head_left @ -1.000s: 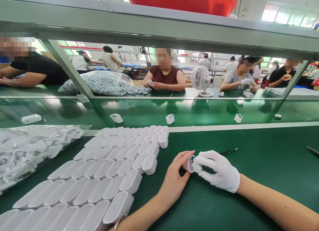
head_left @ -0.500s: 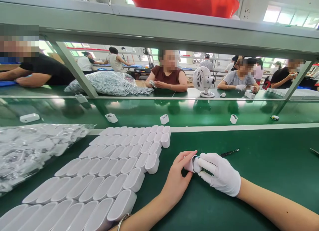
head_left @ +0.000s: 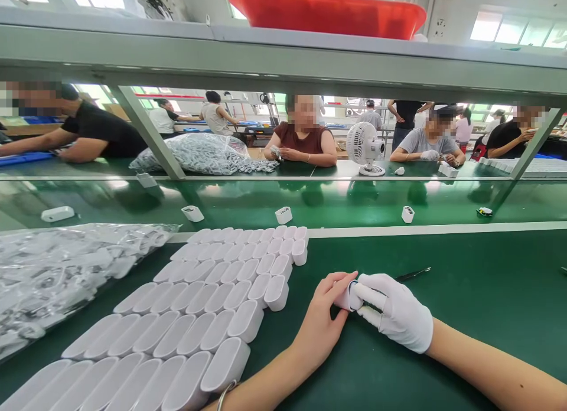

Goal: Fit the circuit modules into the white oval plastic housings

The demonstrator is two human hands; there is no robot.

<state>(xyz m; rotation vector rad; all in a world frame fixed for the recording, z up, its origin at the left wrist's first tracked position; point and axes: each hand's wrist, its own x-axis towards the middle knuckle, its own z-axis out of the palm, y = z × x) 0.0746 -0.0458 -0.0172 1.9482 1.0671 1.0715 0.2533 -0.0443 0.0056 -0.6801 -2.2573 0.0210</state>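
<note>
Holds white housing clamped in bare left hand, over worktop | meets its end with gloved right hand, cannot tell whether pinching | looks partway through this piece | leaves rows of hollow white cups untouched alongside

– Surface?
– Green bench; packed rows of white oval cups and a clear bag of white parts set at left, thin dark tool laid farther right.
– Belt beyond?
– White housings spaced along it.
</note>
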